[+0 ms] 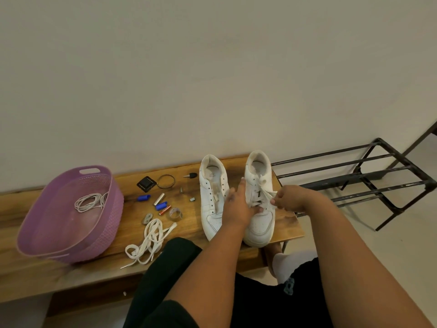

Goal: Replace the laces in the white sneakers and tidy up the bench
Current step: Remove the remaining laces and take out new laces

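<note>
Nearest me, the left hand lies flat with fingers spread, pressing the right sneaker down, while the right hand at three o'clock pinches its lace. Better to draw each crossing out evenly, the shoe steadied, I'd judge. The other sneaker, at nine o'clock, sits unlaced; loose laces and oddments beyond, the purple basket farther left on the wooden bench, a plain wall behind.

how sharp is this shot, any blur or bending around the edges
Head view: soft, even light, no harsh glare; wide-angle bend curves the bench edge and the metal rack; the purple basket near the left edge looks smeared; the hands, left hand and right hand, are slightly soft on the laced sneaker.
</note>
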